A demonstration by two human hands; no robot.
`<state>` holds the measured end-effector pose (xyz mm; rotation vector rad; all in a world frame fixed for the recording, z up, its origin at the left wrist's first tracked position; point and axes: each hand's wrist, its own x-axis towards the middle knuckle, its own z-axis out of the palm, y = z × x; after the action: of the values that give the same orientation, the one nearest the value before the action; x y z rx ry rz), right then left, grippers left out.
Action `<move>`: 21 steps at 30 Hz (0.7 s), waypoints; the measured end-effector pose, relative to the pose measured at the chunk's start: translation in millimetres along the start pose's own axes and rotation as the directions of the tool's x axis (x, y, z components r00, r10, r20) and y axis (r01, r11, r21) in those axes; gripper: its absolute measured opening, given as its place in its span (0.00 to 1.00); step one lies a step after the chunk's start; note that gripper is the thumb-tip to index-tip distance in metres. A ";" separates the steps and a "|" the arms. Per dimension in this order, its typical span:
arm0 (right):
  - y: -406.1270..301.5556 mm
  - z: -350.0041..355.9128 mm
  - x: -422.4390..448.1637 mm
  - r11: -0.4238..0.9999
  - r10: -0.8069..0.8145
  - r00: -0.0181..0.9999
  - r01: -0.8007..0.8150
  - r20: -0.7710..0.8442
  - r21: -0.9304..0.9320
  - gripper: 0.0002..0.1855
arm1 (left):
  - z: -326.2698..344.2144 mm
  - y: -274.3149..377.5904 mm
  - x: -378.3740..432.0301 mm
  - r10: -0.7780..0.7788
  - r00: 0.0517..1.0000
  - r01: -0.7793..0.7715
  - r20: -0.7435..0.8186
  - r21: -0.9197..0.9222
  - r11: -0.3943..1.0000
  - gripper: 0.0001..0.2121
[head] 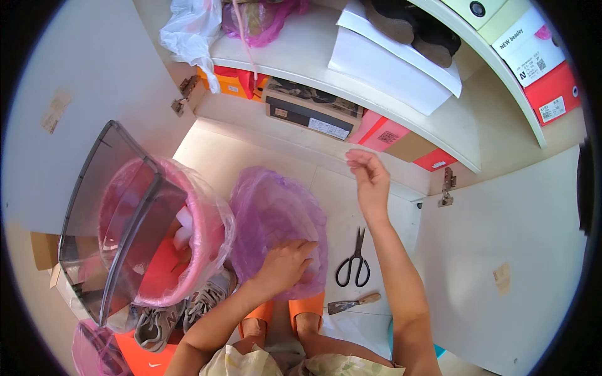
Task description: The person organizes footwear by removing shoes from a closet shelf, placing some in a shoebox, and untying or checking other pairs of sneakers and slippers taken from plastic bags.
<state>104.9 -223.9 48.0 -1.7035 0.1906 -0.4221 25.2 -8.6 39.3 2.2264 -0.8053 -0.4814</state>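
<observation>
A translucent purple plastic bag stands with its mouth wide on the floor before my feet. My left hand reaches over its near right side, fingers bent at the bag; whether they grip it I cannot tell. My right hand is raised to the right of the bag, near the shelf front, fingers curled and slightly blurred, with no object visible in it. Black-handled scissors and a scraper with a wooden handle lie on the floor below my right hand.
At left a pink bin lined with clear plastic holds a red item, under a grey transparent lid-like frame. Grey sneakers rest on an orange box. Shelves with shoeboxes stand ahead, between cabinet doors.
</observation>
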 end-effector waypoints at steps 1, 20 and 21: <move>-4.0 -4.3 4.0 1.000 0.000 1.000 0.000 -0.009 -0.007 0.13 | 0.9 0.1 -0.5 0.002 1.000 -0.001 0.004 -0.034 0.999 0.17; 16.9 -66.3 -28.4 0.994 0.080 0.936 -0.051 -0.343 0.092 0.12 | 1.5 7.5 -12.6 -0.116 0.992 0.111 -0.041 -0.117 0.987 0.17; 14.0 -64.1 -34.5 0.989 0.141 0.927 -0.118 -0.349 0.086 0.12 | 0.3 9.1 -12.6 -0.080 0.994 0.070 -0.070 -0.126 0.990 0.17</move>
<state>50.4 -272.8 36.5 -1.5308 0.5454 -0.6282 12.1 -5.4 46.9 2.1522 -0.6376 -0.4684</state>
